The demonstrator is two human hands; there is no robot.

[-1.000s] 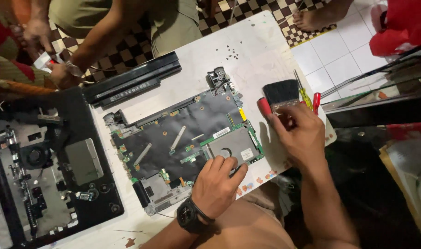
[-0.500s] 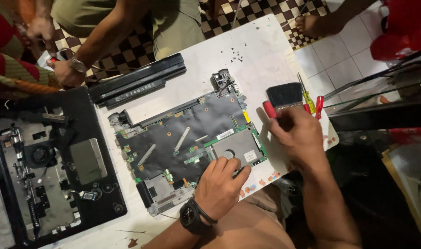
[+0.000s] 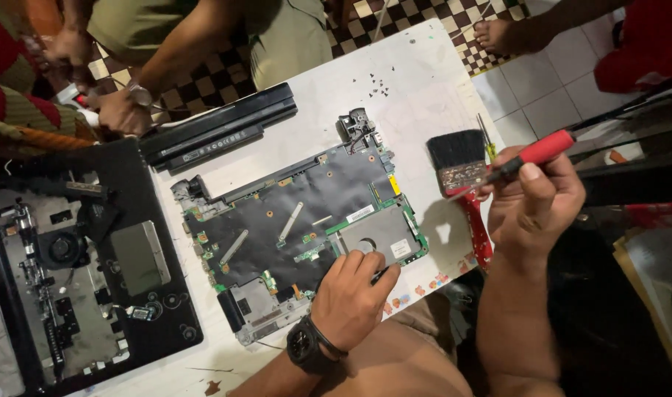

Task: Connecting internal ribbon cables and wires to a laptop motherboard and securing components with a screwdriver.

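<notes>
Head view: your left hand (image 3: 348, 300) rests fingers-down on the laptop motherboard (image 3: 299, 228), flat on the white worktop (image 3: 417, 88). Right hand (image 3: 533, 200) has fingers pinched on a red-handled screwdriver (image 3: 536, 154), lifted clear. Looks like mid-teardown; next move needs the tip seated squarely.

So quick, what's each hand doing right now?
Left hand: fingers curled down, resting on the motherboard; holding nothing that shows.
Right hand: closed around a red-handled screwdriver.
</notes>
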